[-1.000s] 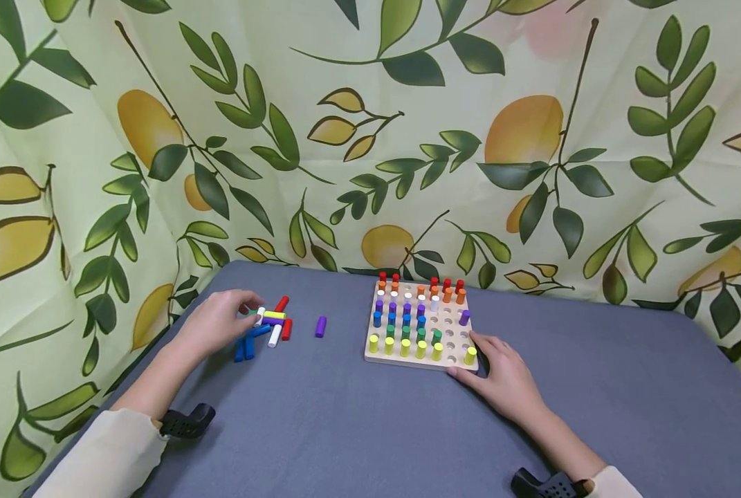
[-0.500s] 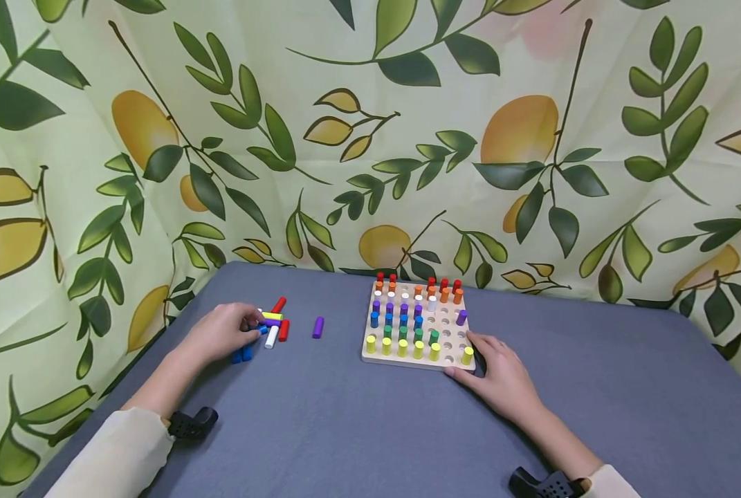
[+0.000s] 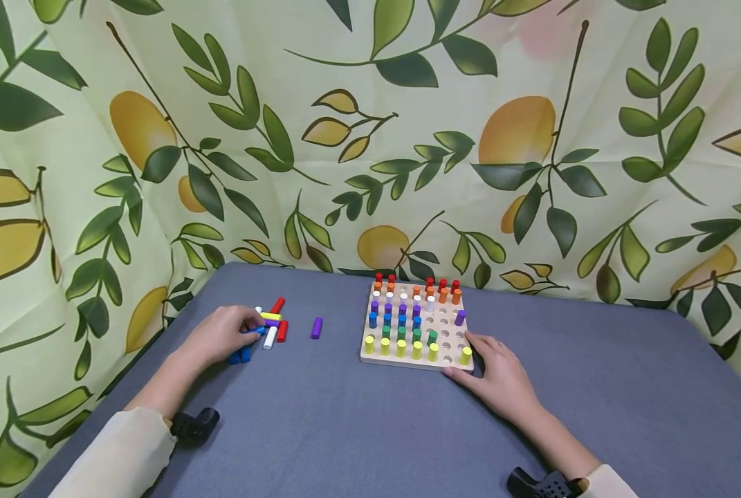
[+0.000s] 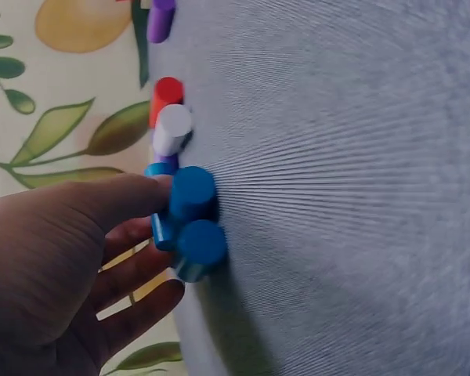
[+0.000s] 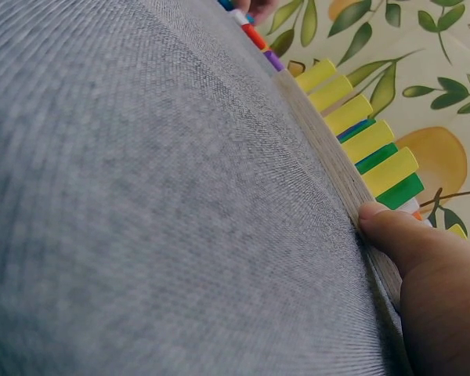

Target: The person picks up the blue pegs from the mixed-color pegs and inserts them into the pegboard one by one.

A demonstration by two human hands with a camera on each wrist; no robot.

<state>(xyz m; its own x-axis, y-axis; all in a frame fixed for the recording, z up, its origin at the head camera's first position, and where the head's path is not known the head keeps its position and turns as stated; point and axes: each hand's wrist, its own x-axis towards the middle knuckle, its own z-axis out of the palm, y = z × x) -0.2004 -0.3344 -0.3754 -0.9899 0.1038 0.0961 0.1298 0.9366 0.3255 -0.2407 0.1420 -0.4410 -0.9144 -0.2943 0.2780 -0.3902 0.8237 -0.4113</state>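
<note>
My left hand [image 3: 223,332] is at the pile of loose pegs on the left. Its thumb and fingers pinch a blue peg [image 4: 163,231]. Two more blue pegs, one nearer the thumb [image 4: 194,192] and one below it [image 4: 202,243], lie just in front with their ends facing the wrist camera. By the fingertips are a yellow peg [image 3: 271,317], a white peg [image 3: 270,337] and a red peg [image 3: 282,331]. My right hand [image 3: 501,373] grips the near right corner of a wooden pegboard [image 3: 401,361], thumb on its front edge. Coloured pegs stand in rows on the board, with several bare holes toward its right.
A single purple peg [image 3: 317,328] lies between the pile and the board. Another red peg [image 3: 277,305] sticks out behind the pile. The grey cloth-covered table [image 3: 345,429] meets a leaf-patterned curtain [image 3: 320,207] at the back and left.
My left hand has shifted slightly nearer and lower over the pile, from beside a white peg to the blue peg. My right hand stays on the board's corner.
</note>
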